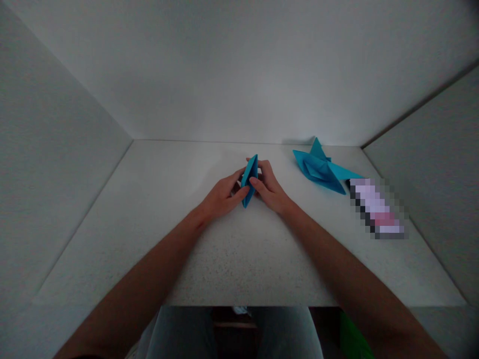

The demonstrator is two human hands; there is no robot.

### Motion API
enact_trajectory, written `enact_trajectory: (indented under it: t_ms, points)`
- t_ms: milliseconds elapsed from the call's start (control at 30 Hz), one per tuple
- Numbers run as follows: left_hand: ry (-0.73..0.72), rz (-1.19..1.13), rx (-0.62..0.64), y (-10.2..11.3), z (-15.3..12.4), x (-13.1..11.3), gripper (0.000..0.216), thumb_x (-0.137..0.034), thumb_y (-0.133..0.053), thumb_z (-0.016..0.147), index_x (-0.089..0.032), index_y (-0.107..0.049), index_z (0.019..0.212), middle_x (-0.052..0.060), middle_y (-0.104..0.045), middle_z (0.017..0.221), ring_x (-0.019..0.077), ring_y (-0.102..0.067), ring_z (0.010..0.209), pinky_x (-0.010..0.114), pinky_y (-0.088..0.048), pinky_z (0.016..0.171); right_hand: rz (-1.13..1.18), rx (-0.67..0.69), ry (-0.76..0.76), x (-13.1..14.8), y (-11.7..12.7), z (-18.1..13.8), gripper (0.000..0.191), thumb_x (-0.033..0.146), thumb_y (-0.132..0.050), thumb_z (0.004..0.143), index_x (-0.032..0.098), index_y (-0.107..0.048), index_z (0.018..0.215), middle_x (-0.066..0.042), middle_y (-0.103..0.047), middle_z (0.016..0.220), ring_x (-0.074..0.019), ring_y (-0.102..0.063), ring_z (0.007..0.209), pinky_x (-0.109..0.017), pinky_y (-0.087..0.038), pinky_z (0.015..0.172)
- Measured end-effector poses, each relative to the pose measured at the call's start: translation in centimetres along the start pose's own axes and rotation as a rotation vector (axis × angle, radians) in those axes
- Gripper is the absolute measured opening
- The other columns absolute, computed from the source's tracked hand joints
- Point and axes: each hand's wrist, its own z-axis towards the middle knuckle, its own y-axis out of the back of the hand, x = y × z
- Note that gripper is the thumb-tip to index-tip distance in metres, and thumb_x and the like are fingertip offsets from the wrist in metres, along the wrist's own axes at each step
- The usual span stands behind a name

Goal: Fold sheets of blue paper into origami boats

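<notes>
1. The left hand (225,195) grips a small folded piece of blue paper (247,174) from its left side, thumb on the near part and fingers behind.
2. The right hand (272,192) grips the same piece from the right, its thumb pressing near the middle (the far fingertips are partly hidden, so their exact hold is hard to tell).
3. This small piece stands tilted between the two hands, over the middle of the pale table (247,259), its pointed ends up and down and a dark hollow between its layers; whether it touches the tabletop cannot be told.
4. A larger blue folded paper (318,167), with several points, rests to the right of the hands, near the back wall (239,75).
5. Just beside its lower right point lies a pixelated rectangular object (377,207).
6. Below the table's near edge, the person's legs (183,334) show, with something green (354,336) to their right.
</notes>
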Motion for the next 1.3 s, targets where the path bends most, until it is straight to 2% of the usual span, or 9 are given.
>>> enact_trajectory:
  t_ms: [167, 300, 500, 633, 733, 867, 967, 1033, 1300]
  points:
    - [0.060, -0.033, -0.225, -0.3, -0.1, 0.5, 0.065, -0.038, -0.054, 0.109, -0.025, -0.051, 0.172, 0.007, -0.081, 0.121, 0.0186, -0.072, 0.091, 0.036, -0.062, 0.090, -0.038, -0.093, 0.032, 0.6, -0.2, -0.2, 0.054, 0.045, -0.066, 0.109, 0.036, -0.055, 0.161, -0.010, -0.046, 0.139, -0.0214, -0.061, 0.105, -0.033, -0.066, 0.071]
    - [0.133, -0.258, -0.292, -0.5, 0.4, 0.5, 0.061, -0.037, -0.053, 0.105, -0.028, -0.058, 0.165, 0.006, -0.080, 0.116, 0.0185, -0.073, 0.084, 0.034, -0.065, 0.079, 0.069, -0.188, -0.021, 0.1, -0.2, 0.0, 0.048, 0.046, -0.066, 0.108, 0.039, -0.062, 0.155, -0.009, -0.048, 0.140, -0.0159, -0.062, 0.091, -0.028, -0.063, 0.061]
    - [0.184, -0.529, -0.288, 0.6, 1.2, 1.3, 0.053, -0.048, -0.058, 0.097, -0.023, -0.073, 0.142, 0.014, -0.078, 0.131, 0.0248, -0.079, 0.089, 0.040, -0.069, 0.074, 0.292, -0.159, -0.122, -0.6, 0.3, 0.8, 0.030, 0.052, -0.063, 0.109, 0.028, -0.075, 0.123, 0.000, -0.065, 0.088, -0.0143, -0.062, 0.070, -0.028, -0.058, 0.061]
    - [0.177, -0.448, -0.293, 0.7, 1.1, 1.6, 0.052, -0.063, -0.073, 0.096, -0.021, -0.079, 0.127, 0.013, -0.080, 0.118, 0.0226, -0.076, 0.090, 0.034, -0.067, 0.073, 0.253, -0.177, -0.123, -0.2, 0.5, 0.8, 0.029, 0.052, -0.067, 0.103, 0.026, -0.077, 0.111, -0.002, -0.069, 0.093, -0.0167, -0.066, 0.079, -0.030, -0.057, 0.065]
    - [0.110, -0.346, -0.266, 0.2, 0.8, 1.8, 0.063, -0.052, -0.091, 0.086, -0.024, -0.074, 0.140, 0.008, -0.080, 0.116, 0.0167, -0.072, 0.088, 0.027, -0.063, 0.075, 0.204, -0.243, -0.097, -0.2, 0.3, 0.9, 0.041, 0.060, -0.083, 0.094, 0.028, -0.074, 0.118, -0.001, -0.068, 0.097, -0.0164, -0.063, 0.082, -0.029, -0.053, 0.067]
    - [0.118, -0.253, -0.226, -0.1, 0.6, 1.7, 0.078, -0.053, -0.085, 0.094, -0.025, -0.061, 0.163, 0.007, -0.082, 0.111, 0.0161, -0.073, 0.085, 0.026, -0.060, 0.074, 0.209, -0.260, -0.134, -0.8, -0.1, 1.1, 0.052, 0.073, -0.087, 0.089, 0.027, -0.069, 0.107, 0.002, -0.063, 0.086, -0.0148, -0.056, 0.073, -0.030, -0.047, 0.065]
    - [0.147, -0.150, -0.287, 0.1, 0.7, 1.4, 0.048, -0.062, -0.072, 0.103, -0.022, -0.083, 0.127, 0.008, -0.084, 0.109, 0.0208, -0.076, 0.097, 0.033, -0.063, 0.086, 0.188, -0.198, -0.156, -0.9, 0.0, 1.0, 0.055, 0.076, -0.084, 0.091, 0.025, -0.064, 0.088, 0.005, -0.053, 0.072, -0.0129, -0.045, 0.064, -0.031, -0.038, 0.062]
    - [0.150, -0.138, -0.306, 0.2, 0.7, 1.0, 0.048, -0.066, -0.069, 0.104, -0.022, -0.086, 0.108, 0.007, -0.085, 0.105, 0.0219, -0.075, 0.097, 0.035, -0.063, 0.088, 0.192, -0.189, -0.140, -0.8, 0.0, 0.9, 0.055, 0.075, -0.084, 0.091, 0.025, -0.063, 0.087, 0.006, -0.051, 0.070, -0.0131, -0.043, 0.064, -0.031, -0.037, 0.062]
    - [0.155, -0.248, -0.426, -0.3, 0.9, 0.5, 0.049, -0.070, -0.076, 0.098, -0.021, -0.082, 0.099, 0.007, -0.085, 0.099, 0.0198, -0.076, 0.089, 0.033, -0.064, 0.081, 0.184, -0.292, -0.033, 0.0, 0.2, 1.2, 0.058, 0.078, -0.083, 0.090, 0.026, -0.059, 0.083, 0.001, -0.061, 0.083, -0.0154, -0.052, 0.073, -0.032, -0.046, 0.066]
